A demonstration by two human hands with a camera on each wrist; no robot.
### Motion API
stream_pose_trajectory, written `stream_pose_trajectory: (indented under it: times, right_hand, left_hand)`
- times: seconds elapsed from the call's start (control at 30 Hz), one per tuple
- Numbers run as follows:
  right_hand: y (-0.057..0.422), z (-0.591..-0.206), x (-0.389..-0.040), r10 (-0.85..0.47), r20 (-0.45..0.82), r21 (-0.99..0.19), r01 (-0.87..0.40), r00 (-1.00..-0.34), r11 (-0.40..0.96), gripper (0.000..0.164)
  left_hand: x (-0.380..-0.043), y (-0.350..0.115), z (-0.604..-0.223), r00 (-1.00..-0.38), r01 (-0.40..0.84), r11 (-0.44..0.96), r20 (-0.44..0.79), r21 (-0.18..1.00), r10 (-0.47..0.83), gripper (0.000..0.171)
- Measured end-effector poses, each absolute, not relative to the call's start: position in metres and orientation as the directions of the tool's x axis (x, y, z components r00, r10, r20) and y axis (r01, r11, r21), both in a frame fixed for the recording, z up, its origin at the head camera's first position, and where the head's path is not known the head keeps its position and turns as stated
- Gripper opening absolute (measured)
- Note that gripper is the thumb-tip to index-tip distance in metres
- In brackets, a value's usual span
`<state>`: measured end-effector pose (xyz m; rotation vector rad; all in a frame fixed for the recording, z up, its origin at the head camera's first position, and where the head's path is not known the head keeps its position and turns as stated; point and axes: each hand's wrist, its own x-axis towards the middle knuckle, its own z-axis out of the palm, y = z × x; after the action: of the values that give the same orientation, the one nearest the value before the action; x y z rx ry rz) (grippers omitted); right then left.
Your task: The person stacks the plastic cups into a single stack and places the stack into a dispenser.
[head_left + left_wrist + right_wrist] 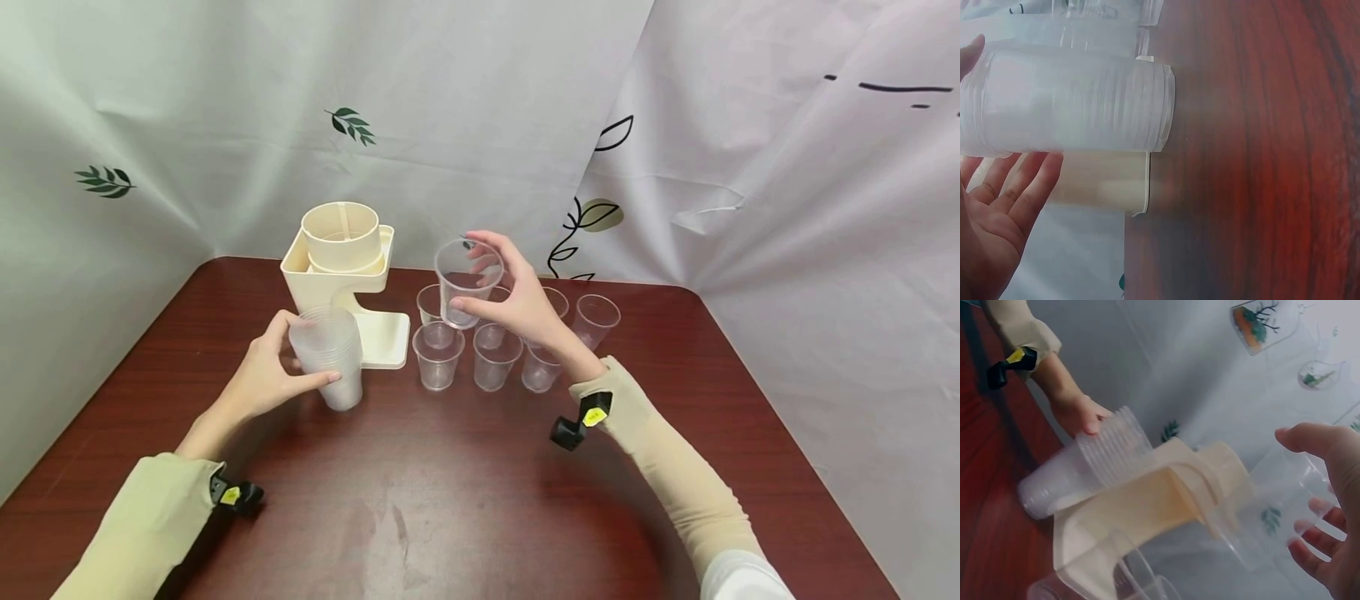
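Note:
My left hand [272,377] grips a stack of nested clear plastic cups [336,367] from the side, thumb at the near side and fingers behind. The left wrist view shows the stack's ridged walls [1079,103] close up. A single clear plastic cup [459,292] is held in my right hand [521,296], between thumb and fingers, mouth up and raised over other cups. Beneath it, several clear cups stand upright on the table in rows, among them a front-left cup [438,368] and a middle cup [495,367]. My right hand and forearm partly hide the back ones.
A cream plastic stand [322,287] with a round holder [343,237] on top and a flat base [384,337] is just behind the stack. One cup [596,315] stands at the far right of the group. A white patterned curtain [480,125] backs the dark red table [465,500].

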<state>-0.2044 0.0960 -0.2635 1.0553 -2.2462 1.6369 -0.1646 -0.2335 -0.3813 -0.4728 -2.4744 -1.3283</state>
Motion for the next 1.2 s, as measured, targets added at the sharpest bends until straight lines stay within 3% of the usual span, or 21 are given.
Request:
stream_pose_trajectory:
  times: [0.43, 0.63, 0.9, 1.2]
  right_hand:
    - [0.067, -0.29, -0.22, -0.447, 0.534, -0.794, -0.607, -0.717, 0.026, 0.076]
    - [0.054, -0.287, -0.217, -0.481, 0.53, -0.78, -0.624, -0.698, 0.045, 0.076]
    - [0.036, -0.284, -0.214, -0.467, 0.509, -0.792, -0.606, -0.723, 0.076, 0.076]
    - [0.021, -0.28, -0.212, -0.493, 0.533, -0.764, -0.641, -0.688, 0.069, 0.077]
  left_hand:
    - [-0.165, -0.235, -0.382, -0.9, 0.425, 0.521, 0.408, 0.74, 0.154, 0.066]
    - [-0.164, -0.235, -0.384, -0.903, 0.414, 0.54, 0.408, 0.733, 0.137, 0.069]
    - [-0.164, -0.238, -0.384, -0.905, 0.412, 0.555, 0.397, 0.722, 0.156, 0.077]
    - [-0.163, -0.241, -0.381, -0.92, 0.391, 0.481, 0.346, 0.785, 0.182, 0.076]
